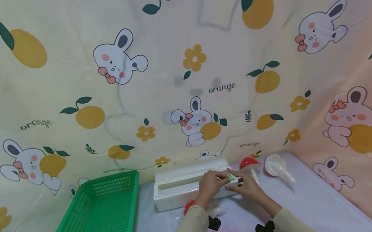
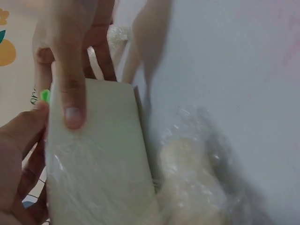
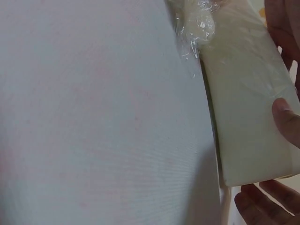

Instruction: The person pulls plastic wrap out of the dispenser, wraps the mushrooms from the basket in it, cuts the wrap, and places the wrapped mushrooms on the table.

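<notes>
A long white box (image 1: pixel 174 201) with its lid (image 1: pixel 191 167) raised stands on the table, clear film (image 2: pixel 79 173) lying over its front face. My right hand (image 1: pixel 246 186) grips the box's right end, its thumb (image 3: pixel 286 119) pressed on the front face. Close beside it, my left hand (image 1: pixel 211 184) has curled fingers at the top edge, by a small bright green piece (image 2: pixel 45 96). Whether those fingers pinch the green piece or film is hidden. In front of the box lies a red-capped mushroom (image 1: pixel 188 206), its pale stem (image 2: pixel 187 183) wrapped in clear plastic.
A green perforated basket (image 1: pixel 134 195) stands left of the box. Behind its right end is another red-capped mushroom (image 1: pixel 249 163). Farther right, a pale mushroom-shaped thing (image 1: pixel 275 165) lies in clear plastic. A printed cloth (image 1: pixel 167 58) hangs behind the table.
</notes>
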Demonstrator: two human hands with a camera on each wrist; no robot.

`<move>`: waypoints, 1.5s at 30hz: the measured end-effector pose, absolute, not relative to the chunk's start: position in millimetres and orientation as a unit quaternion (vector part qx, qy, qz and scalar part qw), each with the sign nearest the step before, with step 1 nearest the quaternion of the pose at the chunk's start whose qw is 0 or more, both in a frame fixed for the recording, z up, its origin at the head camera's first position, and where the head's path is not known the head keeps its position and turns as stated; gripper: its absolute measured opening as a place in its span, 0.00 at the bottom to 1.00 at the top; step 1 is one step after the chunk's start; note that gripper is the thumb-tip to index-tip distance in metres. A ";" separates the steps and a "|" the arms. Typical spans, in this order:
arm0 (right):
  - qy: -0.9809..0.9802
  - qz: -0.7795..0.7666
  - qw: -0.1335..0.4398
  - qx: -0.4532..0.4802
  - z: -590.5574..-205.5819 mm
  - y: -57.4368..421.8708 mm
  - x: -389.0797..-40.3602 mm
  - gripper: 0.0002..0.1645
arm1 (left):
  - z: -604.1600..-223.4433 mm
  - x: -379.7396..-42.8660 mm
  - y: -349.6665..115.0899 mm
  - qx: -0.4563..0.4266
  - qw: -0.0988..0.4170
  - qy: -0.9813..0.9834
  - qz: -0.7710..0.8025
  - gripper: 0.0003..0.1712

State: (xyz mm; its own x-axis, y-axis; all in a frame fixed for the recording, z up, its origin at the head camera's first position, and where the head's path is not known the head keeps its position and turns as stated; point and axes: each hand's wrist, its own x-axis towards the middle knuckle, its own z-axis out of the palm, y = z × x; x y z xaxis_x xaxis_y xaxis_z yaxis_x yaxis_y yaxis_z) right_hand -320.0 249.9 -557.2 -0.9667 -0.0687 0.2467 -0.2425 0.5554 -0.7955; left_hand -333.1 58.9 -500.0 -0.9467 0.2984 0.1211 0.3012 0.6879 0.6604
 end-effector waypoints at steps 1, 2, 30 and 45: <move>-0.878 0.461 0.095 0.089 -557.1 249.0 -320.0 0.49 | -498.7 -332.3 58.8 -0.166 0.002 -0.919 -0.357 0.07; -0.879 0.458 0.096 0.090 -556.6 248.1 -319.8 0.49 | -498.0 -332.1 58.9 -0.166 0.002 -0.921 -0.353 0.06; -0.887 0.455 0.076 0.031 -548.3 241.1 -313.7 0.52 | -487.1 -334.6 27.4 -0.225 0.036 -0.933 -0.279 0.02; -0.890 0.446 0.083 0.039 -548.5 240.5 -313.5 0.52 | -488.9 -333.1 20.5 -0.215 0.029 -0.933 -0.288 0.03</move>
State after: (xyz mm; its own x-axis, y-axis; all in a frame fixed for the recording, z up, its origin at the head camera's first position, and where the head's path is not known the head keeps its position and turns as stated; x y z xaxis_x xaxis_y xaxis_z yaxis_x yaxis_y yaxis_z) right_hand -313.5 240.5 -548.5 -0.9830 0.0040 0.1834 -0.1445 0.5987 -0.7878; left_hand -333.1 20.5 -488.9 -0.9063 0.3835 0.1778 0.4169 0.7419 0.5251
